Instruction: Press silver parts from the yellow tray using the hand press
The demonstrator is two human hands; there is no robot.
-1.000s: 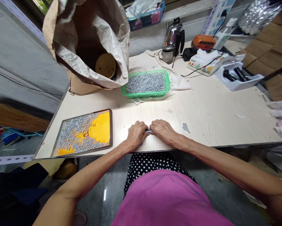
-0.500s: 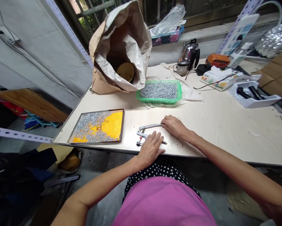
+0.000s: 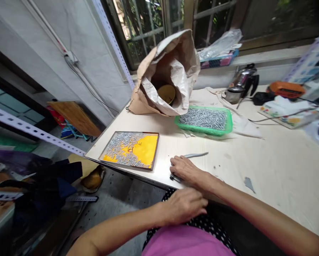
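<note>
My right hand (image 3: 185, 170) lies on the pale wooden table (image 3: 268, 167) near its front edge, fingers curled over a metal plier-like tool (image 3: 196, 155). One grey handle sticks out behind the hand and a dark tip shows under the fingers. My left hand (image 3: 186, 205) is off the table, below its edge, resting flat over my lap with fingers stretched and nothing in it. A yellow tray (image 3: 148, 149) half covered with small silver screws sits just left of my right hand.
A green basket (image 3: 228, 125) full of screws stands behind, beside a big open paper sack (image 3: 175, 67) with a yellow tub inside. A kettle (image 3: 240, 83), an orange device (image 3: 285, 89), cables and packets line the back right. A perforated metal rail (image 3: 28, 129) runs at the left.
My view has swung left and up. My left hand has dropped from the table to my lap. My right hand has moved onto the tool, nearer the front edge.
</note>
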